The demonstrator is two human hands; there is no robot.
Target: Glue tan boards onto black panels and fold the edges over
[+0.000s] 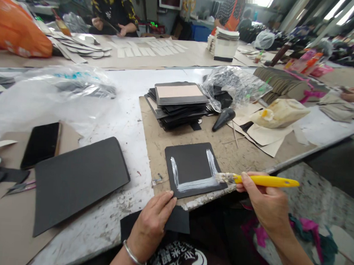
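Observation:
A small black card lies on a brown board at the table's near edge, with white glue streaked along three of its sides. My right hand is closed round a yellow-handled brush, whose bristles touch the card's lower right corner. My left hand rests at the card's lower left corner, fingers curled on the table edge and over a black piece below it.
A stack of black cards sits further back on the board, beside a plastic bag and a glue bottle. A large black sheet and a phone lie left. Other people work at the far table.

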